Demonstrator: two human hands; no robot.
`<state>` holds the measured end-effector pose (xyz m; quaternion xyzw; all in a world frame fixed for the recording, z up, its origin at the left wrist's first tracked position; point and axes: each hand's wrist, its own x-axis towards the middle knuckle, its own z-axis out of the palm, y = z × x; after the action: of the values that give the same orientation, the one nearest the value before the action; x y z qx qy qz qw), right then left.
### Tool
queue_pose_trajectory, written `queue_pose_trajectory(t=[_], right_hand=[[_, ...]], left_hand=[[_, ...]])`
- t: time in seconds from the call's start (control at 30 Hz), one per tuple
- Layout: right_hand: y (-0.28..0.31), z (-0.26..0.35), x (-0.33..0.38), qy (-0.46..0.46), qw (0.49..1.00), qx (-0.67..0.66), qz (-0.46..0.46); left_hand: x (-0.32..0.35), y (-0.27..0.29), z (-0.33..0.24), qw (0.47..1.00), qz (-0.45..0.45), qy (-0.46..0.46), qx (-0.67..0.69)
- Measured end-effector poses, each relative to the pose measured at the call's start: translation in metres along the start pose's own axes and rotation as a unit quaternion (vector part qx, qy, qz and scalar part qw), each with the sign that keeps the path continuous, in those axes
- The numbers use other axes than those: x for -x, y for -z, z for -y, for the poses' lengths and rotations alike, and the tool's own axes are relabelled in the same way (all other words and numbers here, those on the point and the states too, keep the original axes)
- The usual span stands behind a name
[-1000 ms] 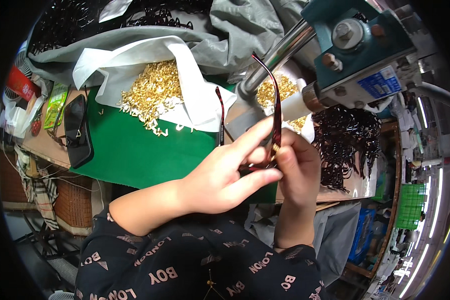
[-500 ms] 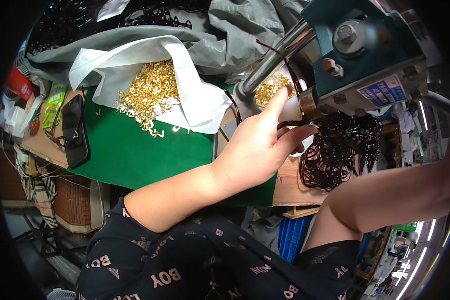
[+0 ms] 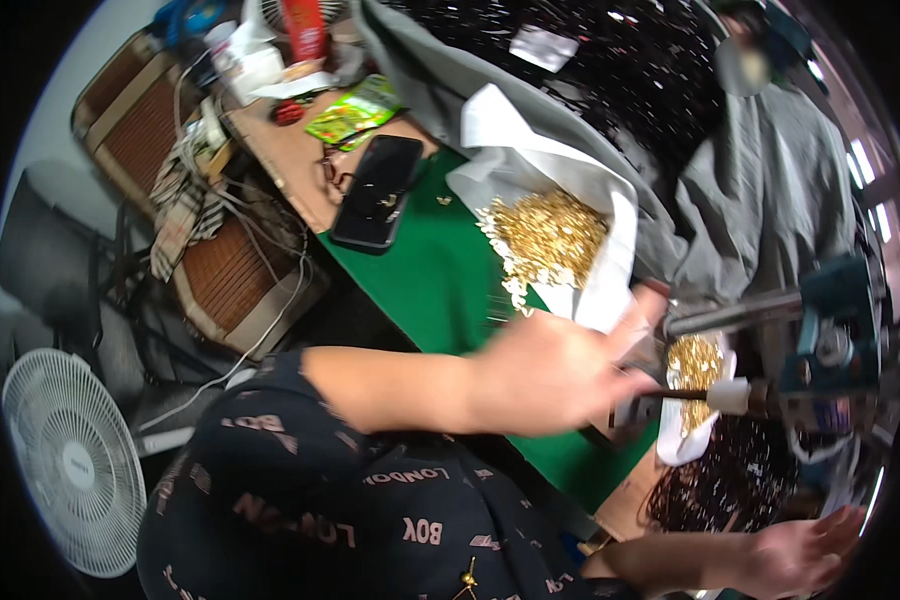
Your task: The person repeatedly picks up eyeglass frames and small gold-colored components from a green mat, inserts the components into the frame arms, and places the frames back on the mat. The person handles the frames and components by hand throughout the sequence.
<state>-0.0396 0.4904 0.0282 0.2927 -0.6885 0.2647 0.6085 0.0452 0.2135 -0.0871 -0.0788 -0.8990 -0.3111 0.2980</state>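
Observation:
My left hand [image 3: 555, 370] is smeared by motion over the right part of the green mat [image 3: 390, 290]. Its thumb and forefinger close on a dark brown eyeglass frame, whose thin bar [image 3: 670, 394] sticks out toward the white tip of the teal bench press [image 3: 830, 350]. The rest of the frame is blurred or behind the fingers. At the lower right my right hand [image 3: 810, 552] is raised with curled fingers; blur hides whether it grips anything. Small gold metal pieces [image 3: 550, 238] lie heaped on white paper beyond my left hand. More gold pieces [image 3: 696, 365] sit in a white tray by the press.
A black phone [image 3: 378, 192], a green packet [image 3: 355, 112] and a pair of glasses lie at the mat's left end. Dark frames are piled at the back and below the press [image 3: 720, 485]. Grey cloth [image 3: 770, 190] drapes behind. A white fan [image 3: 75, 463] stands at lower left.
My view has turned and shifted left, bringing the fan into sight. My left hand has drawn back from the press with the eyeglass frame. My right hand appears lower.

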Motion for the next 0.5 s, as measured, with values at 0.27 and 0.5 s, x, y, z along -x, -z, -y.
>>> queue_pose_trajectory(t=[0.27, 0.5], right_hand=[[-0.025, -0.021, 0.107, -0.329, 0.917, -0.223, 0.034], [-0.021, 0.009, 0.123, -0.309, 0.922, -0.202, 0.117]], left_hand=[[0.071, 0.119, 0.084, 0.902, 0.051, 0.413, 0.116], [0.029, 0.126, 0.157, 0.966, 0.125, 0.153, -0.169]])
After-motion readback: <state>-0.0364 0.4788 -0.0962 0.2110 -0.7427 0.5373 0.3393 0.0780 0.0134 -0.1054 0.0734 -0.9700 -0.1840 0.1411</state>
